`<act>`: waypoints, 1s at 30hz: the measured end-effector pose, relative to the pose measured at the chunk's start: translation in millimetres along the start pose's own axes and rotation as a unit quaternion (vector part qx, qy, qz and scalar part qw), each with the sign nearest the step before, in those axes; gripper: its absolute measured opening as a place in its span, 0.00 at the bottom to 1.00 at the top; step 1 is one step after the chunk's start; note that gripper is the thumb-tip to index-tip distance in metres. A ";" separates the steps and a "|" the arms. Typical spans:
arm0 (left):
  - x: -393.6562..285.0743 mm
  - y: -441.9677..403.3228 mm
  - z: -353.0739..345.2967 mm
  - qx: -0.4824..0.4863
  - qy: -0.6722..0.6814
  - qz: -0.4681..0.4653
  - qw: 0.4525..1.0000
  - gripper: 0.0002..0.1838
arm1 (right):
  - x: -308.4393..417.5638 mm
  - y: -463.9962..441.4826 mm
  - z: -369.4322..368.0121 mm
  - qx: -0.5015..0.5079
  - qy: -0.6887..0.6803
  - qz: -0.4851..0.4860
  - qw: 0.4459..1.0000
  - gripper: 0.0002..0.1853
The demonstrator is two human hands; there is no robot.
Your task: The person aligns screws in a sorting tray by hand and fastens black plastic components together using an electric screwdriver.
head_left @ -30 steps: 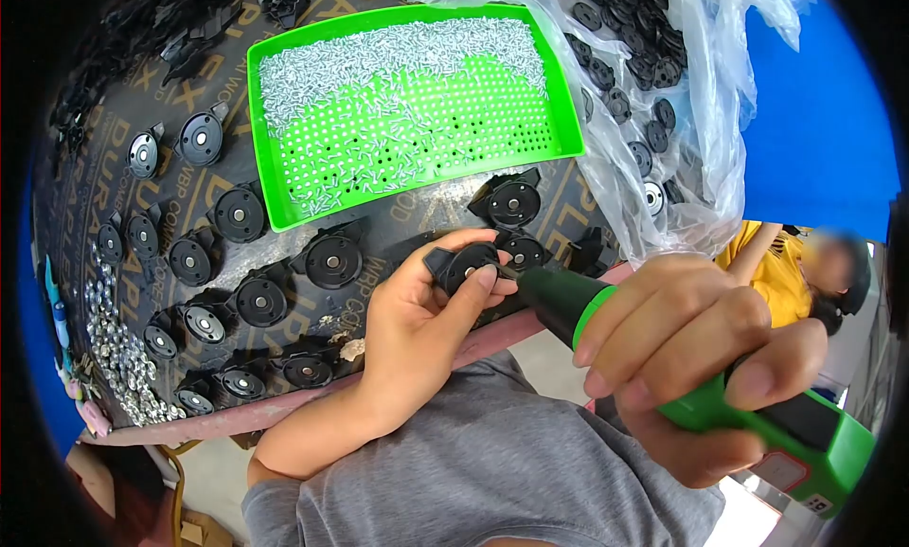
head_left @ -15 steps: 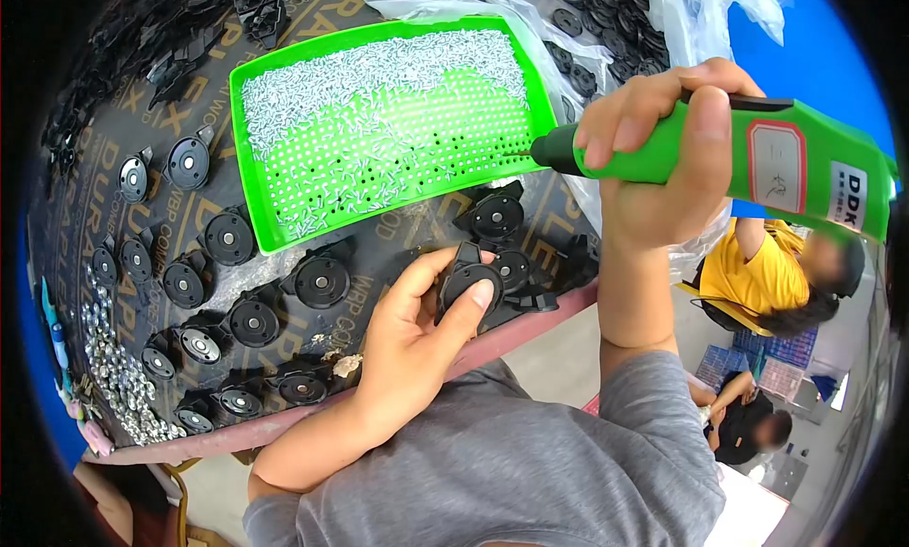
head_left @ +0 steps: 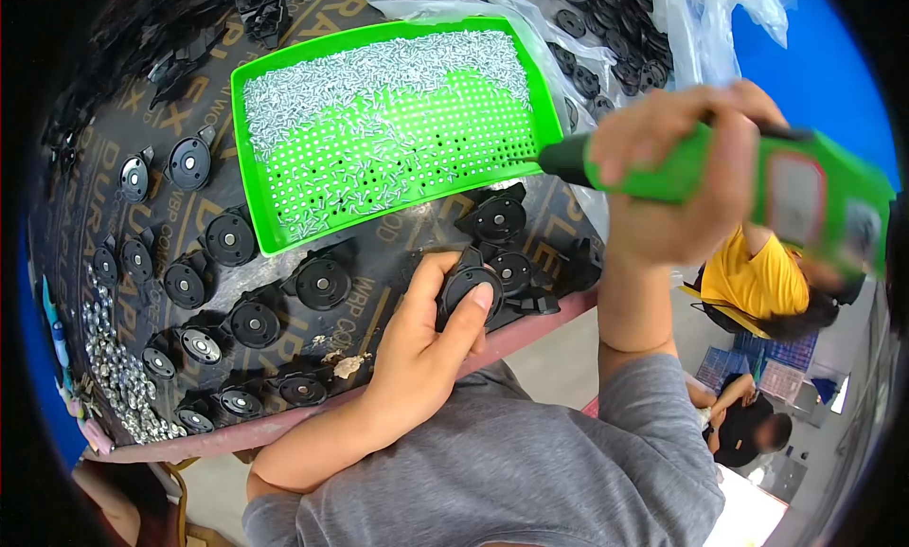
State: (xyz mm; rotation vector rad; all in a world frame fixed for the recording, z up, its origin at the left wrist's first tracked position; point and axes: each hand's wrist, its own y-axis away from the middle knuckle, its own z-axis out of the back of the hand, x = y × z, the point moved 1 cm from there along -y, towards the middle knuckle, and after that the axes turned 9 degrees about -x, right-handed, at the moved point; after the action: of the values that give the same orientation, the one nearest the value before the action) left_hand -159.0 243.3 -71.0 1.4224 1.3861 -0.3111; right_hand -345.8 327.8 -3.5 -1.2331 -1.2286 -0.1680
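Note:
Near the table's front edge, my left hand (head_left: 431, 334) holds a round black part (head_left: 467, 289), its thumb pressed on the part's face. My right hand (head_left: 677, 173) is wrapped round a green electric screwdriver (head_left: 795, 192), blurred by motion. The dark nose of the tool points left, its bit at the right edge of the green tray (head_left: 248, 182). Small silver screws (head_left: 379, 64) lie heaped along the tray's far side and scattered over its perforated bottom. Just right of my left hand lies another black part (head_left: 512, 272), with one more (head_left: 496, 215) behind it.
Black round parts (head_left: 254, 323) stand in rows at left. Small shiny pieces (head_left: 118, 376) lie at the left edge. Clear plastic (head_left: 696, 26) and black discs (head_left: 606, 26) are at back right. Two people, one in a yellow shirt (head_left: 753, 282), are at right.
From beside the held part, my right hand has moved the screwdriver up to the tray's right edge. My left hand has turned the black part and keeps hold of it. The view has shifted slightly.

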 end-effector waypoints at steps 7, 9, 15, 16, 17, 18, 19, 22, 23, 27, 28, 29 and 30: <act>-0.1 0.7 -0.5 -0.006 -0.036 -0.005 0.999 0.11 | 72.4 22.5 -34.3 0.093 -0.021 0.051 0.994 0.19; -0.2 0.7 -0.6 -0.001 -0.047 -0.007 0.999 0.10 | 73.3 28.8 -41.5 0.094 -0.025 0.055 0.994 0.18; 2.7 0.1 0.6 -0.002 -0.032 -0.017 0.999 0.10 | 63.4 35.1 -46.5 0.089 -0.040 0.053 0.994 0.17; 4.7 -0.6 1.3 0.007 -0.028 -0.027 0.999 0.10 | 61.1 34.9 -45.9 0.089 -0.041 0.054 0.994 0.17; 5.6 -0.9 1.5 0.017 -0.024 -0.035 0.999 0.10 | 58.5 34.1 -45.1 0.100 -0.041 0.056 0.992 0.18; 5.5 -0.8 1.4 0.018 -0.024 -0.035 0.999 0.10 | 57.4 33.6 -44.8 0.112 -0.042 0.059 0.991 0.18; 5.1 -0.6 1.1 0.016 -0.025 -0.038 0.999 0.10 | 58.3 33.2 -43.9 0.112 -0.041 0.059 0.991 0.18; 3.6 -0.3 0.3 0.014 -0.026 -0.041 0.999 0.10 | 59.8 32.5 -42.4 0.123 -0.044 0.042 0.991 0.18; 3.1 -0.3 0.1 0.014 -0.028 -0.042 0.999 0.10 | 59.6 32.6 -42.6 0.122 -0.040 0.045 0.991 0.18; 2.3 0.4 0.5 0.016 -0.050 -0.058 0.997 0.10 | 56.7 32.6 -41.6 0.126 -0.053 0.053 0.989 0.18; 3.6 0.2 1.1 0.016 -0.044 -0.054 0.997 0.10 | 56.5 33.7 -42.0 0.126 -0.053 0.052 0.989 0.18; 4.3 0.2 1.3 0.015 -0.038 -0.050 0.998 0.10 | 56.5 35.0 -42.9 0.125 -0.051 0.053 0.989 0.17; 3.5 0.7 1.0 0.015 -0.038 -0.050 0.998 0.10 | 56.2 35.9 -43.6 0.124 -0.049 0.054 0.990 0.17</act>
State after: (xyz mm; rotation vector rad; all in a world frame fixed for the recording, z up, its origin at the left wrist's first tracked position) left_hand -156.9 244.6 -73.8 1.3546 1.3976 -0.4473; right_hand -271.8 336.1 25.0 -1.0968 -1.2244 0.1235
